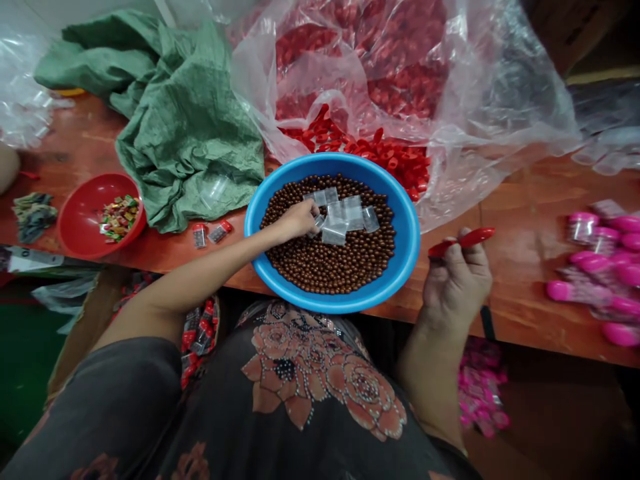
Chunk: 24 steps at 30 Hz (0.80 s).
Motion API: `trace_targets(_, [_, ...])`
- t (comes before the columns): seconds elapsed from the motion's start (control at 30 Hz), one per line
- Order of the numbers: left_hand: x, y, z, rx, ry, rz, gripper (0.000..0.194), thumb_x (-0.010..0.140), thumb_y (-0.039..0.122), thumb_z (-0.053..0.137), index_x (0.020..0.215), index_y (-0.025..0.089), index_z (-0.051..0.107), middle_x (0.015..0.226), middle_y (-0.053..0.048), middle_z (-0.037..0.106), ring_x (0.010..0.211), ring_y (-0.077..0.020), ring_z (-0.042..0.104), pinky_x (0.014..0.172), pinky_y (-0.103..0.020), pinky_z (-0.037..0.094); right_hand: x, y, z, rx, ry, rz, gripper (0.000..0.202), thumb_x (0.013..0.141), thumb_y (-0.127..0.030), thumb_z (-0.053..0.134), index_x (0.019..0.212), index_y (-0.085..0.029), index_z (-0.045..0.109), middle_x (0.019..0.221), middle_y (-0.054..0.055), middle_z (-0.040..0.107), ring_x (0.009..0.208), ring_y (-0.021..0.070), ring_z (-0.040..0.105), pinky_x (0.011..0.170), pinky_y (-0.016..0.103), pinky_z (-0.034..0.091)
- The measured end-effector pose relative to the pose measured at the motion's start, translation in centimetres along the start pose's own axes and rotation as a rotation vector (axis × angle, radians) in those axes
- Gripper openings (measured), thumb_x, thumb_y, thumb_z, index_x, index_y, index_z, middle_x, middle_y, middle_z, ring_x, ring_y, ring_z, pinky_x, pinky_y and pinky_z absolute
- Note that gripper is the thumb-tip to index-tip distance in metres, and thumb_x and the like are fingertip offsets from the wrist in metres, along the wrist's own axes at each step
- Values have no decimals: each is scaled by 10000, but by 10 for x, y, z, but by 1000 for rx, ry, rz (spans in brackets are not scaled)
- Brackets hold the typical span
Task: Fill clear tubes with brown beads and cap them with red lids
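Observation:
A blue basin (407, 267) holds many small brown balls (325, 270), with several clear plastic containers (351, 212) lying on top of them. My left hand (300, 219) reaches over the basin's left side, its fingers closed on a clear container (316, 227) at the left of that group. To the right of the basin, above the table, my right hand (457, 277) is raised with its fingers closed around a glossy red piece (477, 236). Part of that piece is hidden by the fingers.
Behind the basin, red pieces (395, 160) spill from a clear bag (475, 153). A green sack (195, 133), a red bowl (75, 243) of wrapped bits and two red-capped containers (200, 235) are left. Pink-topped containers (593, 261) lie right on the wooden table (515, 267).

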<state>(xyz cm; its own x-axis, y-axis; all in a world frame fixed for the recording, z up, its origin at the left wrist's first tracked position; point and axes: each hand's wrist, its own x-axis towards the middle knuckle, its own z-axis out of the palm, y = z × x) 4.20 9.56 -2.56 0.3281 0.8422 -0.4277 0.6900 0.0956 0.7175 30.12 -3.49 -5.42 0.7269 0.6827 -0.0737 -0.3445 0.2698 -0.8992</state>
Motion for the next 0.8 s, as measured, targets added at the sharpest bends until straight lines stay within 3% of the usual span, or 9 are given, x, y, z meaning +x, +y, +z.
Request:
trace_targets(0.1, [-15,-5,-19,281,-140,22,284,568,66,753,822,184,711,716,-2,658,722,-177,605,713,-273,468,-1,-7,-8,-32,6,-55,323,619,-144,795,936,-198,763,918,7,696,790,78,629,613,178,478])
trace_targets(0.17, [-22,-10,-20,339,-222,-4,237,557,73,753,758,198,741,683,1,673,728,-189,625,735,-282,473,-3,-11,-9,-46,-11,-68,311,625,-174,804,932,-202,766,885,9,693,767,85,625,559,170,448])
trace_targets(0.3, [-18,-11,7,137,-334,-74,162,552,60,722,662,178,735,565,-5,650,570,-179,613,628,-309,507,-13,-12,0,-68,-29,-30,292,650,-235,806,936,-209,753,832,9,690,711,91,608,554,187,462])
trace_targets(0.47, [-2,5,39,-199,-429,-103,193,484,9,708,563,186,705,481,11,625,476,-176,602,480,-304,513,-25,-14,9,-103,-64,3,384,641,-224,806,1011,-200,707,864,6,689,727,105,629,616,232,529])
trace_targets(0.63, [5,17,49,-282,-444,-162,204,507,-40,720,569,151,683,487,3,612,472,-153,600,468,-279,519,-30,-19,4,-126,-109,10,493,631,-197,824,1084,-203,630,888,4,693,757,127,658,645,267,577])
trace_targets(0.8, [7,16,54,-405,-551,-150,179,562,-32,701,630,133,686,547,-11,633,520,-141,606,521,-290,541,-32,-19,4,-105,-118,-18,385,598,-135,837,897,-185,600,899,4,706,810,127,681,721,272,586])
